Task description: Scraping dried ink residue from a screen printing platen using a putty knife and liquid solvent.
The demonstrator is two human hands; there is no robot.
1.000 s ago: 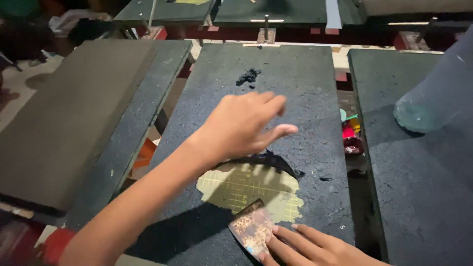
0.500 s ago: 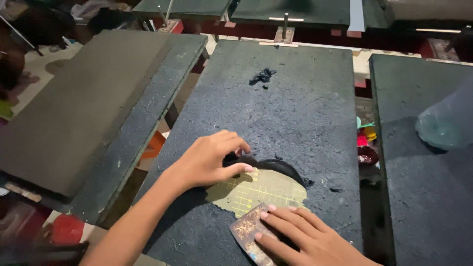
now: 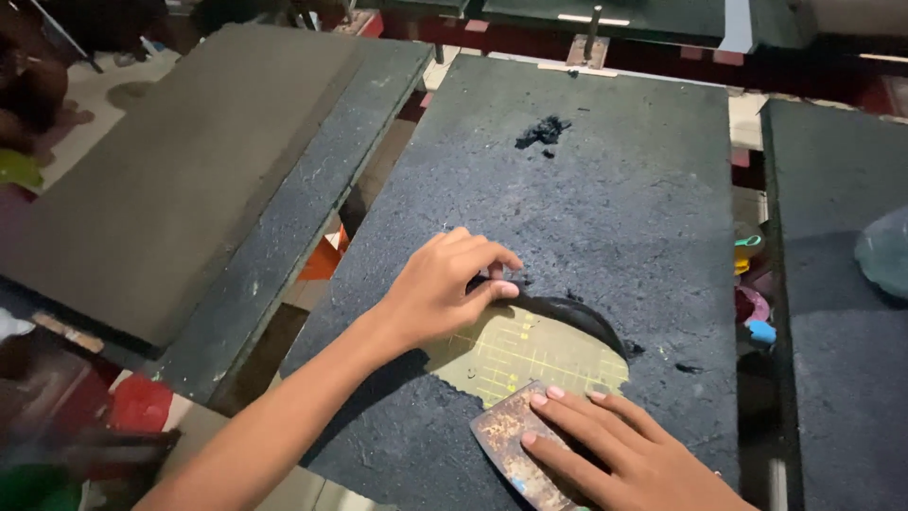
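Note:
A dark, rough-coated board (image 3: 615, 170) lies in front of me. Near its front edge, a patch (image 3: 525, 355) is scraped bare to a yellow-green surface with grid lines. A curled black strip of peeled coating (image 3: 572, 312) runs along the patch's far edge. My left hand (image 3: 445, 289) pinches the left end of this strip between thumb and fingers. My right hand (image 3: 605, 445) holds a rusty flat scraper blade (image 3: 511, 440) flat against the board, its fingers pressing on top at the patch's near edge.
A small heap of black scrapings (image 3: 544, 131) lies at the far end of the board. A larger grey board (image 3: 189, 180) stands to the left across a gap, and another dark board (image 3: 832, 284) to the right. Small colourful items (image 3: 752, 284) sit in the right gap.
My left hand has come down from hovering over the board and closed on the black strip. My right hand has stayed on the scraper.

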